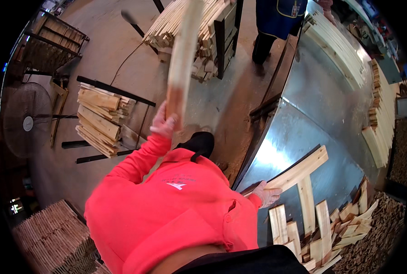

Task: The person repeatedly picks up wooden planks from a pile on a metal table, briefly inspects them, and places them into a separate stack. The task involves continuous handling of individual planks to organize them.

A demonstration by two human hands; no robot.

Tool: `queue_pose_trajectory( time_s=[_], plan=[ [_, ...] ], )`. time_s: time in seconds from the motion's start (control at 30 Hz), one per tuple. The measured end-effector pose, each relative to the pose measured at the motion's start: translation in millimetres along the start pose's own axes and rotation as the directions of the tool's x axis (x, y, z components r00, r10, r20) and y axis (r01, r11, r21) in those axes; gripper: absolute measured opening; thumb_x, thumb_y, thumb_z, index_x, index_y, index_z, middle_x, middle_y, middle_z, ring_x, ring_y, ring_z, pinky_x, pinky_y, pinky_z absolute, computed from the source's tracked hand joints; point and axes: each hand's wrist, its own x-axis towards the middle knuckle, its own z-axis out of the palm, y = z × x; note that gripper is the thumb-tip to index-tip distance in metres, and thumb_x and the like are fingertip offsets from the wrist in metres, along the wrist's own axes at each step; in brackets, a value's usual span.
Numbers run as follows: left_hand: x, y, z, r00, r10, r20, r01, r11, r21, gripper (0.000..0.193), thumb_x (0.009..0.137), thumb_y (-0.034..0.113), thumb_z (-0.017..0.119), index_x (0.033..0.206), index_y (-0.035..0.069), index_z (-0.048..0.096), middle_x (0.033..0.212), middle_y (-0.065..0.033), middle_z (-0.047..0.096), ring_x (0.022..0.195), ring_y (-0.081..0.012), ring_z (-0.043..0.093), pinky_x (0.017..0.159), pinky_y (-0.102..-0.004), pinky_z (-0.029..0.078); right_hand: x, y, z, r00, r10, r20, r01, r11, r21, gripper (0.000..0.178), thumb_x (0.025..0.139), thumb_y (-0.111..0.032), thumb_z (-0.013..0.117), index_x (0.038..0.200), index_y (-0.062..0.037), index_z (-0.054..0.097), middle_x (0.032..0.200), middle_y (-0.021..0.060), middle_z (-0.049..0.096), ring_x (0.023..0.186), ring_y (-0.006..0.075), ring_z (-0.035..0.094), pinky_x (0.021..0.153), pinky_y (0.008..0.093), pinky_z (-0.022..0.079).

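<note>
Left hand point(163, 122): fist wrapped around the lower end of a long wooden slat point(183, 55), which rises above it.
Right hand point(267, 194): fingers curled over the near end of a wooden plank point(299, 171) lying on the metal table point(313, 105).

Pale wooden slat point(183, 59) raised upright, blurred; second pale slat point(299, 171) slanting across metal table.

Slats point(304, 170) on table point(317, 105), right side
</note>
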Motion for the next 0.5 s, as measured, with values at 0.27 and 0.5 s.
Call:
queue_pose_trajectory(
  time_s=[0.27, 0.5],
  plan=[
    [342, -68, 19, 0.999, -0.013, -0.036, 0.028, 0.902, 0.431, 0.056, 0.076, 0.026, 0.060, 0.129, 0.008, 0.053, 0.110, -0.0189, 0.065, 0.102, -0.0337, 0.062, 0.089, -0.0395, 0.047, 19, -29, 2, 0.998, 0.058, -0.030, -0.058, 0.998, -0.024, 0.092, 0.082, -0.054, 0.058, 0.150, -0.0149, 0.011, 0.149, 0.0220, 0.024, 0.134, 0.0372, 0.034, 0.107, 0.0450, 0.033],
    [521, -102, 182, 0.899, -0.105, 0.425, -0.257, 0.660, 0.706, 0.047, 0.090, 0.033, 0.049, 0.130, 0.009, 0.053, 0.130, -0.0215, 0.053, 0.121, -0.0354, 0.049, 0.104, -0.0391, 0.038, -3, -67, 2, 0.970, 0.238, -0.051, -0.238, 0.971, 0.016, 0.095, 0.081, -0.061, 0.058, 0.151, -0.0137, 0.012, 0.148, 0.0232, 0.025, 0.132, 0.0403, 0.035, 0.106, 0.0470, 0.035]
  ],
)
